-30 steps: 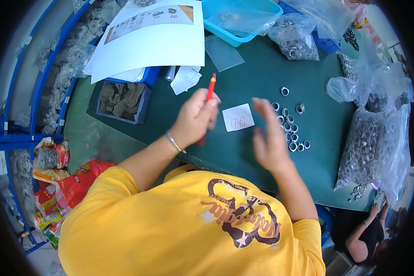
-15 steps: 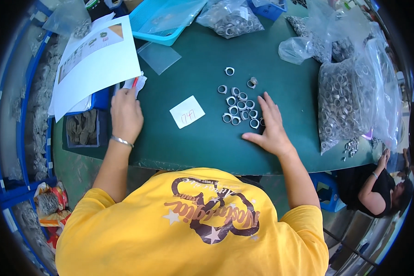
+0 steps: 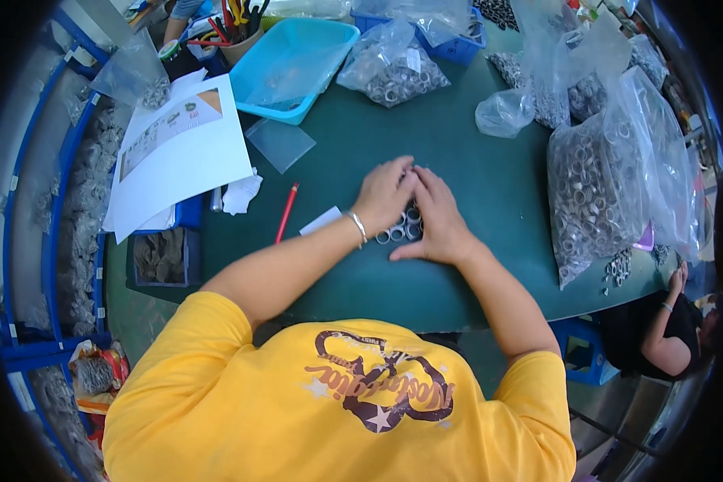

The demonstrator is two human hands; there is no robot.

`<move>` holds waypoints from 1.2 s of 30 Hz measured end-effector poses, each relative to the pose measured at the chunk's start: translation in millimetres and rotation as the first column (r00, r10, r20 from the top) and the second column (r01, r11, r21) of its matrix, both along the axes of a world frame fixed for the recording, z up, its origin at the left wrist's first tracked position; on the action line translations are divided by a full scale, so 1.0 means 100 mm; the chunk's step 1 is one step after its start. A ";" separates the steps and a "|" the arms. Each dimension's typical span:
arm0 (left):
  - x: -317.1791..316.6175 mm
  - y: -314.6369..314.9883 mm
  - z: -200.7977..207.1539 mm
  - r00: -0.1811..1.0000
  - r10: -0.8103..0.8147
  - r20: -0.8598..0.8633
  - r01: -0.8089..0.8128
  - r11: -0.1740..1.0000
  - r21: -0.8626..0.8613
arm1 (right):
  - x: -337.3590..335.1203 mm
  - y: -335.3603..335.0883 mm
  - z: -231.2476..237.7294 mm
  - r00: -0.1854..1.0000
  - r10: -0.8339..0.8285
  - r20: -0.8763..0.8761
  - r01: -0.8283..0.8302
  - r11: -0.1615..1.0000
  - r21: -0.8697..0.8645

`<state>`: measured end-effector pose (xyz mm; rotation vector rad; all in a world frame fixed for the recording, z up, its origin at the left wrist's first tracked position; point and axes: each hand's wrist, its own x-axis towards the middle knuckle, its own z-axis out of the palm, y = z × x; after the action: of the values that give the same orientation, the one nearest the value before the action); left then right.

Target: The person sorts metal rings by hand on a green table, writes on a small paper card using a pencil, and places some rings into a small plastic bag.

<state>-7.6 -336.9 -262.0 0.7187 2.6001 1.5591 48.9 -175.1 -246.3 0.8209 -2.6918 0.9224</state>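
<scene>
I see both hands meeting over the small metal rings (image 3: 402,229) on the green table (image 3: 474,177). Half a second ago the left hand (image 3: 384,193) was far left by the white sheets (image 3: 181,161) and the right hand (image 3: 435,217) lay flat beside scattered rings. Now the two hands are cupped together, fingertips touching, and the rings sit bunched between the palms, just right of the white slip (image 3: 320,221). The red pencil (image 3: 286,213) lies loose on the table, left of the hands.
</scene>
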 end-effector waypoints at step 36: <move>0.99 -1.49 0.40 0.962 0.271 -0.019 -0.253 0.870 -0.422 | -0.06 -0.50 0.10 0.989 0.016 -0.144 0.020 0.968 0.250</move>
<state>91.3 -486.0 -221.9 0.3017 2.9493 0.9678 42.4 -224.8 -235.8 0.8941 -2.7133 0.5037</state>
